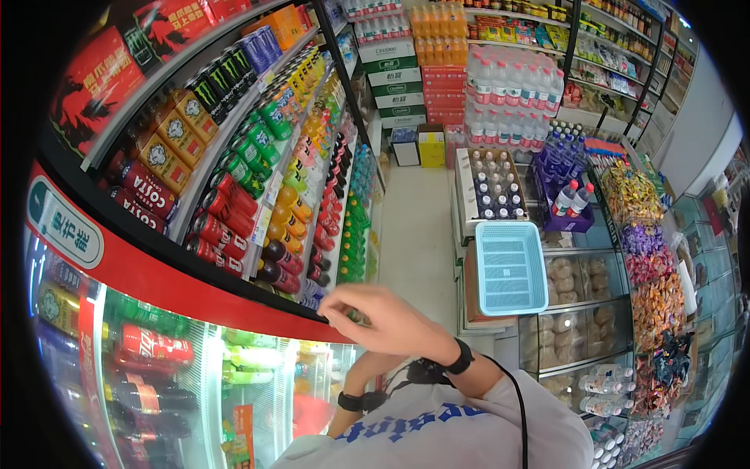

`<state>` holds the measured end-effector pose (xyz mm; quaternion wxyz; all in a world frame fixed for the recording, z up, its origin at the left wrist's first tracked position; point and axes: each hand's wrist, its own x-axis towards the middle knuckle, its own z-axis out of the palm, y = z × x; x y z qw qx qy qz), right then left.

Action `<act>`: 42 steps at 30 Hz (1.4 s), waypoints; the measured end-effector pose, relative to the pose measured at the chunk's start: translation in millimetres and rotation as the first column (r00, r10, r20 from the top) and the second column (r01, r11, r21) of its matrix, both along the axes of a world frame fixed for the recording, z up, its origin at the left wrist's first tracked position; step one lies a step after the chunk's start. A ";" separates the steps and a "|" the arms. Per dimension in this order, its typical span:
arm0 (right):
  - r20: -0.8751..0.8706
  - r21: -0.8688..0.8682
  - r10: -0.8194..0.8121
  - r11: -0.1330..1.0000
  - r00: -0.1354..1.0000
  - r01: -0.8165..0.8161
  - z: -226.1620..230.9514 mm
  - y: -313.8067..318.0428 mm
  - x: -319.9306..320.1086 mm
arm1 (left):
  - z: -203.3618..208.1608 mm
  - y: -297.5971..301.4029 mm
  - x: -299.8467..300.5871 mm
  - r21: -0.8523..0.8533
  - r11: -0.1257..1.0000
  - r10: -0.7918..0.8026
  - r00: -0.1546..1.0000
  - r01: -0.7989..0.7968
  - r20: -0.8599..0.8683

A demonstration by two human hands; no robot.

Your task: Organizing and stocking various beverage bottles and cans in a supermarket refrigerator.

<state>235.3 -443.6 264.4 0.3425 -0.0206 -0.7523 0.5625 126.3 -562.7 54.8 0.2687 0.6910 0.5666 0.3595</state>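
The shelf rack [234, 148] fills the left of the view, its tiers tilted so cans and bottles face the aisle and can be read and taken from the front. Below it stands the cooler [156, 367], a glass-doored case with a red top band; bottles stand and lie behind the glass, where they stay cold yet visible.

Across the aisle, a low display [562, 305] carries clear bins of baked goods, with bottled water in open cartons on top and bags of wrapped sweets hung along its right side. A light blue basket [512, 266] rests on the display's near corner, empty and within reach from the aisle.

The right hand [383, 320] is raised to the cooler's red top edge [258, 301], just under the lowest shelf. Its fingers are bent and drawn together, the tips touching or nearly touching that edge; I cannot tell whether it pinches anything, and nothing shows in it. A black band with a cable circles the wrist.

The left hand is hidden: only its forearm [355, 395], with a black wristband, shows against the cooler door, below the right hand.
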 end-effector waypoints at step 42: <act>-0.064 0.438 -0.344 0.834 0.937 0.336 127.2 123.6 64.3 | 27.8 -27.8 -70.2 -0.392 0.854 0.426 0.893 -0.343 0.147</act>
